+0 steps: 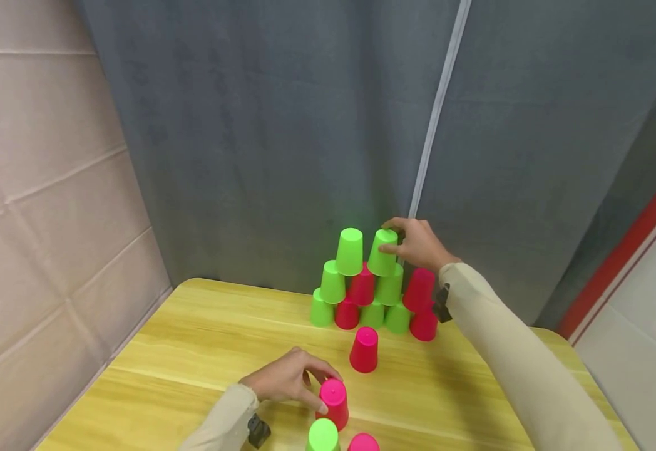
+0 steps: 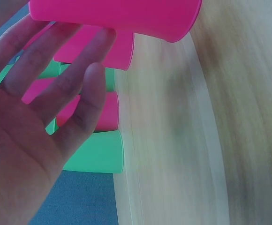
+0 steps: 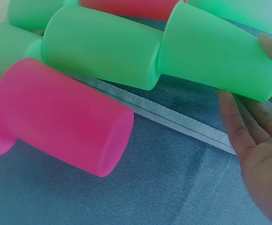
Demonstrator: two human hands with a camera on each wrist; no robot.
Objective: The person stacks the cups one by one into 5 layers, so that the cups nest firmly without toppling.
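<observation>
A pyramid of upturned green and pink cups (image 1: 362, 287) stands at the back of the yellow table (image 1: 204, 338). My right hand (image 1: 395, 238) pinches the top right green cup (image 1: 382, 255) between thumb and fingers; in the right wrist view that green cup (image 3: 215, 51) lies along my fingers (image 3: 241, 131). Beside it on the same tier sits another green cup (image 1: 349, 252). Near the front edge my left hand (image 1: 319, 385) grips a pink cup (image 1: 334, 402), and in the left wrist view its fingers (image 2: 56, 70) touch the pink cup (image 2: 122, 16).
A single pink cup (image 1: 364, 349) stands between the pyramid and my left hand. A green cup (image 1: 323, 435) and a pink cup (image 1: 363, 442) sit at the front edge. A grey curtain (image 1: 283, 125) hangs close behind the pyramid, and a beige wall (image 1: 46, 188) is on the left.
</observation>
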